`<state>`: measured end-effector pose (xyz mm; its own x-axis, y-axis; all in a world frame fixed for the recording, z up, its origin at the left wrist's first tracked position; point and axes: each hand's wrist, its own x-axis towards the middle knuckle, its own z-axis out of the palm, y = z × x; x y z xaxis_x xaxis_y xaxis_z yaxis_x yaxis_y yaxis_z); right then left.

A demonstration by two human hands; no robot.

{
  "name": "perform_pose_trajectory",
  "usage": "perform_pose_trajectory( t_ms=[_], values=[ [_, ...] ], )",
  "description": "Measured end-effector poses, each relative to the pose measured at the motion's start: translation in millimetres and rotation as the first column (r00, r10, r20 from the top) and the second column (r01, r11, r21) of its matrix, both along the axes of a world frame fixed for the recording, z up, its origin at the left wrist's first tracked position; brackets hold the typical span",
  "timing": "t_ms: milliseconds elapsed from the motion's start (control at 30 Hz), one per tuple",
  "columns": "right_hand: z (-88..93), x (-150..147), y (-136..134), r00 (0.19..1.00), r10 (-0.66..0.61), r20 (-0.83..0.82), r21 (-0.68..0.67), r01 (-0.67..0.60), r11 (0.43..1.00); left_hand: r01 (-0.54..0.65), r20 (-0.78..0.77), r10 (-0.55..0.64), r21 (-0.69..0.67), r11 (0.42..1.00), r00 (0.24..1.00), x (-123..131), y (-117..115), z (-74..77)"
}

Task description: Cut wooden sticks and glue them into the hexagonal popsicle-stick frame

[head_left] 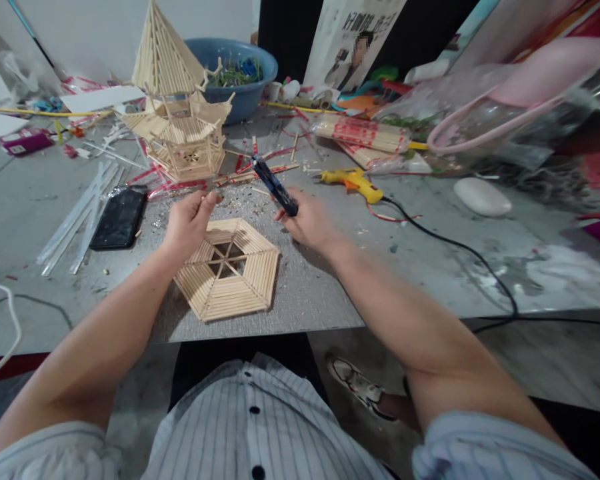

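Observation:
A flat hexagonal panel (pixel 230 273) made of thin wooden sticks lies on the grey table in front of me. My left hand (pixel 187 223) hovers over its upper left edge, fingers pinched on a short wooden stick (pixel 211 195). My right hand (pixel 307 223) is just right of the panel and grips a dark blue cutting tool (pixel 275 185) that points up and away from me. Behind both hands stands a wooden stick pagoda model (pixel 177 107) with a pointed roof.
A black phone (pixel 119 219) and several clear glue sticks (pixel 77 217) lie at the left. A yellow glue gun (pixel 353 181) with a black cord (pixel 460 250) rests at the right. A blue basin (pixel 237 73), packs of sticks (pixel 363 133) and plastic bags crowd the back. The table edge runs near my lap.

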<state>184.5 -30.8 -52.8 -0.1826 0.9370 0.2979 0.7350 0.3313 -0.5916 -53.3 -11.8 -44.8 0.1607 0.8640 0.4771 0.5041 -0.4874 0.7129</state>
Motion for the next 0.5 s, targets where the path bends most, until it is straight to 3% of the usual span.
perform_pose_trajectory(
  t_ms=[133, 333, 500],
  values=[
    [-2.0, -0.1, 2.6, 0.998, -0.01, 0.063, 0.069, 0.006, 0.998, -0.014, -0.017, 0.014, 0.026, 1.0, 1.0, -0.1, -0.6, 1.4],
    [-2.9, 1.5, 3.9, 0.99, -0.055, 0.128, 0.065, 0.048, 0.997, -0.034, -0.025, 0.034, 0.029, 0.999, 0.999, -1.2, 1.4, -0.1],
    [-4.6, 3.6, 6.8, 0.958, -0.186, 0.22, 0.089, 0.17, 0.981, 0.034, -0.036, -0.036, -0.057, 0.998, 0.999, -0.7, 0.8, 3.5]
  ],
)
